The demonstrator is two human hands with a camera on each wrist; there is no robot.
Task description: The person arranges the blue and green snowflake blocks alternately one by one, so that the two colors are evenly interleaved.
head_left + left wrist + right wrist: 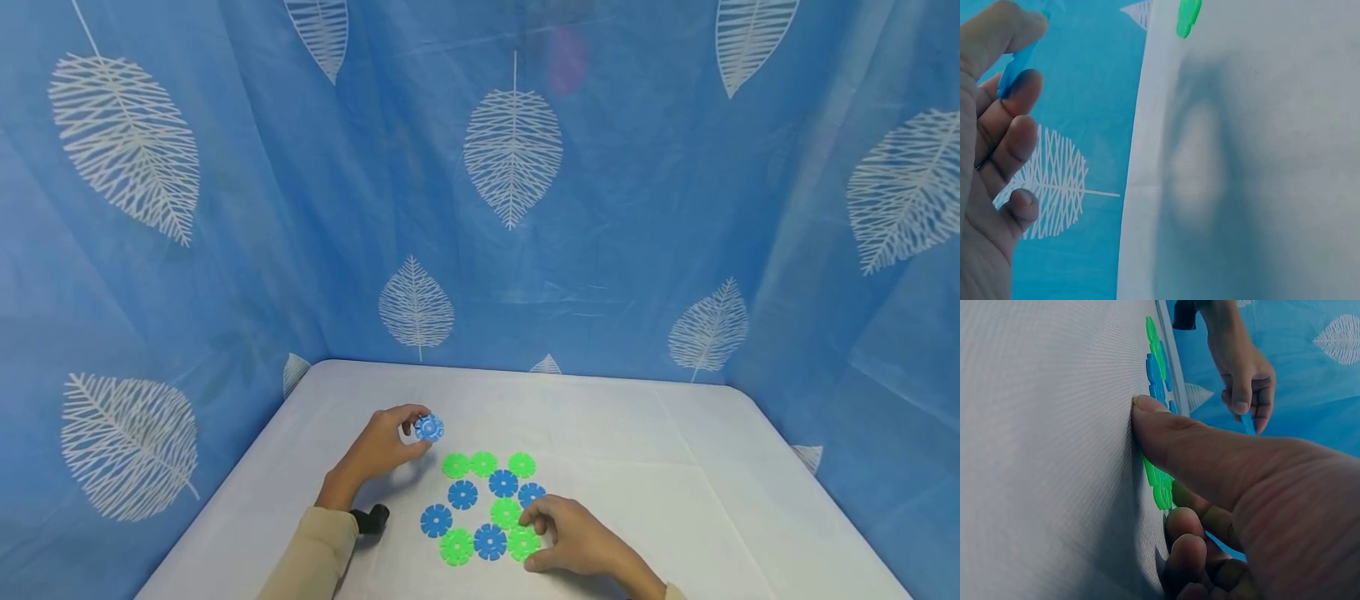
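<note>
Up off the table, my left hand (384, 446) pinches a blue notched plastic disc (430, 427) by its edge, between thumb and fingertips. In the left wrist view this disc (1017, 65) appears edge-on. My right hand (573, 536) is low at the table, thumb and index finger curled about opposite edges of a green notched disc (522, 543). Its thumb (1172, 428) crosses in front of the green piece (1161, 490) in the right wrist view. Another green disc (506, 512) lies right by the right index fingertip, and a blue disc (490, 542) is just left of the held green one.
Several more green discs (483, 464) and blue discs (462, 495) lie flat in a loose ring on the white table (630, 450). A black device (371, 520) is strapped at the left wrist. Blue leaf-printed curtains (600, 233) enclose the table's back and sides.
</note>
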